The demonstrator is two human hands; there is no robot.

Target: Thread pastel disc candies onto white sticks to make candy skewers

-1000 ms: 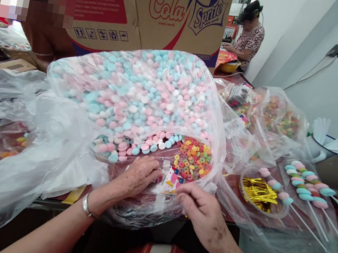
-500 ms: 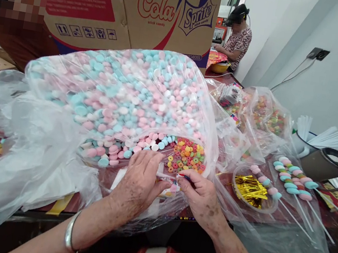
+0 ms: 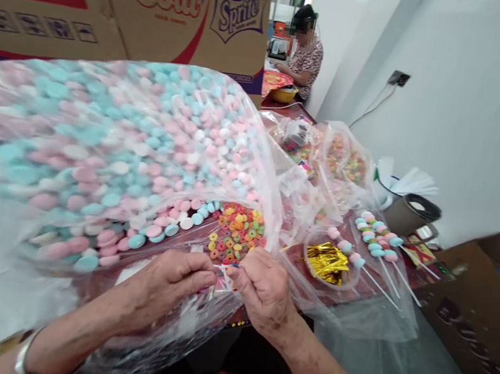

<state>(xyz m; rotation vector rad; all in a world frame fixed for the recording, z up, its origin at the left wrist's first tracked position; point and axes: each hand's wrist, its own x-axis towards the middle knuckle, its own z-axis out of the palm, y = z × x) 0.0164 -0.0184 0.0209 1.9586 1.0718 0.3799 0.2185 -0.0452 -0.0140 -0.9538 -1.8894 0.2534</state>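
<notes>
My left hand (image 3: 176,277) is closed in a pinch at the left side of a small printed plastic bag (image 3: 225,277). Opposite it, my right hand (image 3: 266,290) pinches the bag's right side, its fingertips partly hidden. Just beyond lie ring-shaped gummy candies (image 3: 238,230) in red, orange, yellow and green. Pink, blue and white round marshmallows (image 3: 169,229) spill from a big clear bag (image 3: 145,123) full of them. To the right, a round clear tub (image 3: 354,279) holds gold twist ties (image 3: 327,262), with a candy skewer (image 3: 346,248) lying across its rim.
More candy skewers (image 3: 377,236) lie farther right, near a dark grey mug (image 3: 413,217) and a pot of white sticks (image 3: 413,180). A large carton (image 3: 160,36) stands behind the marshmallow bag. An open box (image 3: 487,325) sits at right. Another person (image 3: 304,61) works at the back.
My view has swung right, so things appear farther left. My left hand, earlier spread over the small bag, now pinches it. My right hand stays closed at the bag's right side.
</notes>
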